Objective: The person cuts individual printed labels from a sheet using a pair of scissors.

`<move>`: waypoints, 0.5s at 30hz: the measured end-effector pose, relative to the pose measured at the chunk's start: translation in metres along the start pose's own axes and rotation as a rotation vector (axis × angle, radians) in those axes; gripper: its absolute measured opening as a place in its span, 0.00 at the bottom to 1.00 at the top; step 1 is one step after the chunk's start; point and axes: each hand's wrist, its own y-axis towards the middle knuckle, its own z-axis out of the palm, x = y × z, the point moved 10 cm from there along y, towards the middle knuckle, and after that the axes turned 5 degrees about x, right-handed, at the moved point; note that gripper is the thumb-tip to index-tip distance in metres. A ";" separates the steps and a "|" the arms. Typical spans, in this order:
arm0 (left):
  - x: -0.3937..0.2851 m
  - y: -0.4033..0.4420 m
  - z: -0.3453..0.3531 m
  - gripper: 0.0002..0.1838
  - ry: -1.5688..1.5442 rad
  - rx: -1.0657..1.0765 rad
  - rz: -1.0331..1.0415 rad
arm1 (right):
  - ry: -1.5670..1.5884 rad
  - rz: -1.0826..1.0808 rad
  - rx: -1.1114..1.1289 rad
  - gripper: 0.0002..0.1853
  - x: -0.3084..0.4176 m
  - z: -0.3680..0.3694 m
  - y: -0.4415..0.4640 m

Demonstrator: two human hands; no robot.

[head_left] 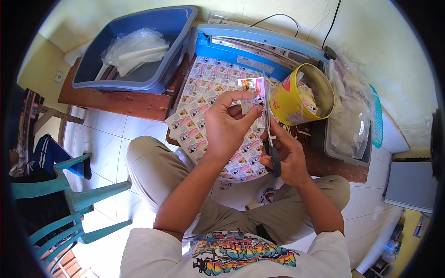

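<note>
My left hand [232, 120] pinches a small printed label [252, 88] between thumb and fingers. Scissors [274, 160] with black handles are in my right hand [289, 155], their blades pointing up along the label's right edge. Whether the blades touch the paper I cannot tell. Beneath both hands lie printed sheets [194, 127] covered with rows of the same label design. A yellow bucket [285, 99], tilted towards me, holds cut paper pieces [307, 99] just right of the label.
Behind the sheets stands a blue sealer-like device [250, 62] with a long arm. A blue tub [157, 85] with clear plastic bags [136, 48] is at the left. On the right, a grey tray [357, 157] holds more plastic [347, 111]. A green chair [74, 199] stands at lower left.
</note>
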 end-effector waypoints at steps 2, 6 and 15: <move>0.000 0.000 0.000 0.16 -0.014 -0.002 -0.004 | 0.024 0.016 0.000 0.54 -0.001 0.001 -0.001; 0.001 -0.001 -0.001 0.16 -0.008 0.000 -0.009 | 0.035 0.021 -0.008 0.54 -0.002 0.001 -0.001; -0.002 -0.001 0.001 0.16 0.035 0.017 -0.024 | 0.001 -0.004 -0.008 0.54 0.003 0.000 0.001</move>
